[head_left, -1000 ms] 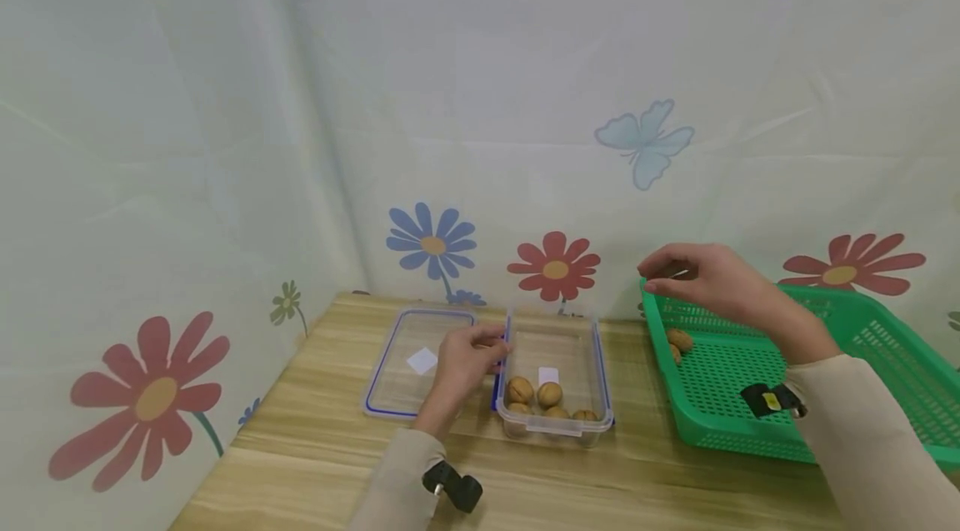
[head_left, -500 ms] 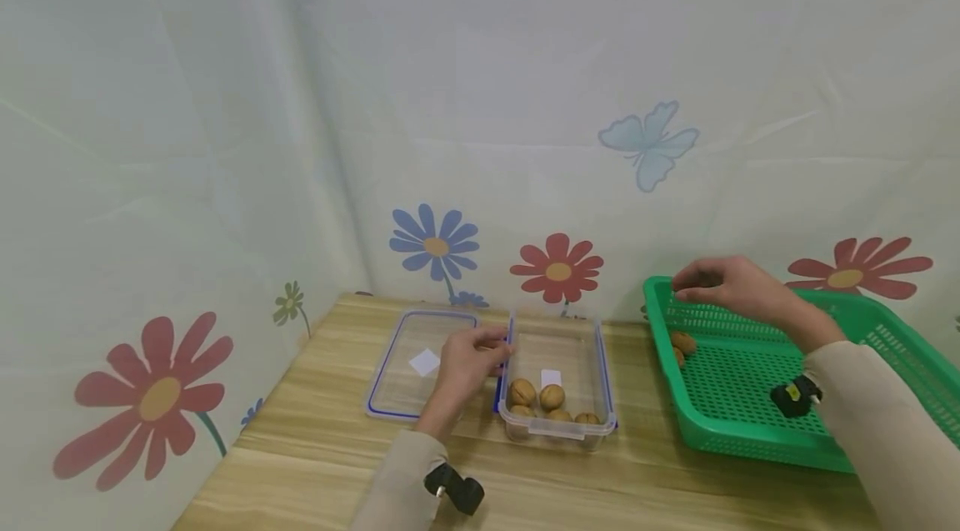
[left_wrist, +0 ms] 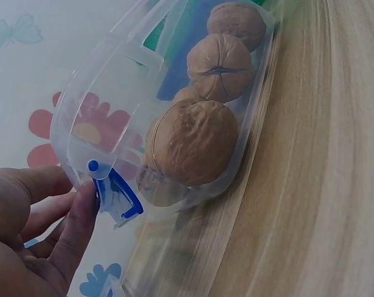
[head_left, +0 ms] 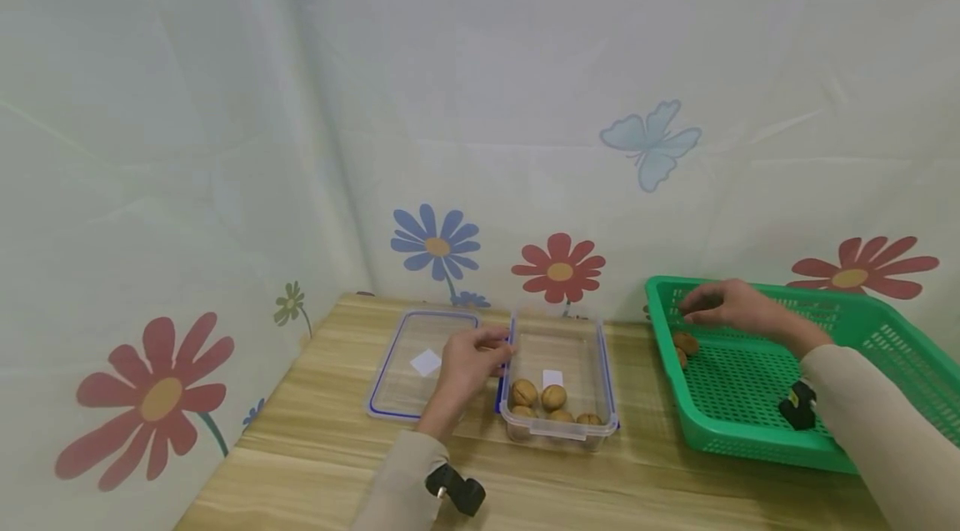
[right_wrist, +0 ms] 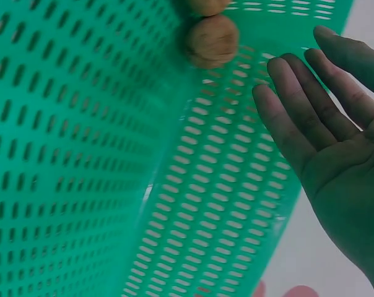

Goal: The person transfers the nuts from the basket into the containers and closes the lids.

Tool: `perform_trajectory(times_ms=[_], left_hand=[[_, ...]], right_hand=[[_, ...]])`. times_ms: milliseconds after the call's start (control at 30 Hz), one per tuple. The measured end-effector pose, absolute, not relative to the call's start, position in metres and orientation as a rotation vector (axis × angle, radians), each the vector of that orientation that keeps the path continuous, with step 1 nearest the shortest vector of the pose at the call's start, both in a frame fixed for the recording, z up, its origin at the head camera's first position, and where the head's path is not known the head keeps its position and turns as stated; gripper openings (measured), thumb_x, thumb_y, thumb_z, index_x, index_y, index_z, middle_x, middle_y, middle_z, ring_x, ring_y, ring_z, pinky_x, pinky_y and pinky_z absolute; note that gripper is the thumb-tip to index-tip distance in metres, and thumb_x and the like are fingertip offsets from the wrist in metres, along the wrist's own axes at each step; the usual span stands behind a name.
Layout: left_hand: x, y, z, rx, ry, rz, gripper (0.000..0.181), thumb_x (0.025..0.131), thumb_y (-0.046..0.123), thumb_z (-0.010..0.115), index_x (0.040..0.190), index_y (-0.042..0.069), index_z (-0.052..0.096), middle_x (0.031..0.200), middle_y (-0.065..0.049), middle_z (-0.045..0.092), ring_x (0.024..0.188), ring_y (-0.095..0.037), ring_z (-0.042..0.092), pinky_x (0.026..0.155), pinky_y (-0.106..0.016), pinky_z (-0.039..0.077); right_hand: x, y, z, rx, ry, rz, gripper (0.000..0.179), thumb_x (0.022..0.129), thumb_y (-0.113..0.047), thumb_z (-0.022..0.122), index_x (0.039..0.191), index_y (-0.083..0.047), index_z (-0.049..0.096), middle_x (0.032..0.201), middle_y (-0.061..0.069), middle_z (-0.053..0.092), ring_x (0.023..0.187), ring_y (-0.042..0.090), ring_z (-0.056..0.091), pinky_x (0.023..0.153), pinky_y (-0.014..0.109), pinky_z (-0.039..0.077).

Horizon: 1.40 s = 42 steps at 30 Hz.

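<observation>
We see a clear box [head_left: 557, 429] near the back edge of the bench [head_left: 285, 464], with at least five walnuts [head_left: 553, 397] bunched at its front end. The lid [head_left: 408, 339] lies off it, near the bench's back left corner. We see the left hand [head_left: 467, 364] pinch the box's left rim beside a blue clip [left_wrist: 116, 195]. The right hand [head_left: 731, 308] has loose, spread fingers and holds nothing, over the green basket [head_left: 738, 438], right of the box along the back edge. We think the filling is partly done: two brown nuts [head_left: 686, 343] are left in the basket, and the lid is not on. We can't see the bench's front or right edge, the basket's right end is cut off, and the right arm may hide more nuts
</observation>
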State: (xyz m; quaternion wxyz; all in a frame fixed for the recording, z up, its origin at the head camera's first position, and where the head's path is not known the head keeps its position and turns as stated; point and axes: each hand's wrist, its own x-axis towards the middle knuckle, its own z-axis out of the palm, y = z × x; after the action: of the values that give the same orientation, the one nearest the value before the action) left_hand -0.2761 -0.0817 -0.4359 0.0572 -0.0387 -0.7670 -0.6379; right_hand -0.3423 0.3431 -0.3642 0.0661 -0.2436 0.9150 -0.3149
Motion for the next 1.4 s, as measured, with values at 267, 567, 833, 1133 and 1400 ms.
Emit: perform_trajectory(times_ms=[267, 567, 833, 1133, 1400], left_hand=[[-0.276, -0.081, -0.436, -0.103, -2.331, -1.936, 0.030, 0.094, 0.003, 0.079, 0.123, -0.003, 0.076, 0.098, -0.010, 0.073, 0.084, -0.021, 0.074, 0.073, -0.032, 0.067], [-0.278, -0.081, -0.437, -0.098, -2.332, -1.936, 0.029, 0.095, 0.003, 0.078, 0.123, -0.002, 0.076, 0.097, -0.008, 0.073, 0.083, -0.021, 0.074, 0.073, -0.032, 0.067], [-0.278, -0.081, -0.437, -0.100, -2.331, -1.930, 0.029, 0.095, 0.003, 0.078, 0.123, -0.002, 0.076, 0.097, -0.009, 0.073, 0.084, -0.021, 0.074, 0.072, -0.031, 0.067], [-0.277, -0.082, -0.437, -0.115, -2.334, -1.918, 0.029, 0.095, 0.004, 0.078, 0.123, -0.002, 0.076, 0.097, -0.009, 0.074, 0.085, -0.023, 0.074, 0.072, -0.030, 0.066], [-0.276, -0.081, -0.436, -0.120, -2.329, -1.917, 0.029, 0.094, 0.002, 0.078, 0.123, -0.004, 0.076, 0.098, -0.011, 0.074, 0.086, -0.025, 0.075, 0.073, -0.034, 0.067]], right_hand=[[-0.346, 0.349, -0.377, -0.700, 2.721, -0.935, 0.033, 0.104, -0.011, 0.068, 0.129, 0.012, 0.067, 0.122, 0.023, 0.071, 0.110, 0.039, 0.070, 0.087, 0.050, 0.064], [-0.348, 0.350, -0.388, -0.679, 2.684, -0.903, 0.033, 0.103, -0.007, 0.067, 0.126, 0.016, 0.065, 0.120, 0.028, 0.070, 0.103, 0.037, 0.072, 0.083, 0.052, 0.065], [-0.351, 0.351, -0.394, -0.708, 2.699, -0.839, 0.032, 0.101, -0.011, 0.072, 0.121, 0.013, 0.069, 0.114, 0.022, 0.072, 0.096, 0.031, 0.072, 0.077, 0.048, 0.066], [-0.350, 0.353, -0.393, -0.696, 2.668, -0.854, 0.034, 0.102, -0.011, 0.071, 0.123, 0.015, 0.068, 0.114, 0.021, 0.073, 0.097, 0.032, 0.073, 0.079, 0.049, 0.066], [-0.342, 0.356, -0.381, -0.702, 2.780, -0.815, 0.037, 0.104, -0.016, 0.070, 0.128, 0.012, 0.068, 0.124, 0.026, 0.070, 0.108, 0.040, 0.070, 0.084, 0.053, 0.064]])
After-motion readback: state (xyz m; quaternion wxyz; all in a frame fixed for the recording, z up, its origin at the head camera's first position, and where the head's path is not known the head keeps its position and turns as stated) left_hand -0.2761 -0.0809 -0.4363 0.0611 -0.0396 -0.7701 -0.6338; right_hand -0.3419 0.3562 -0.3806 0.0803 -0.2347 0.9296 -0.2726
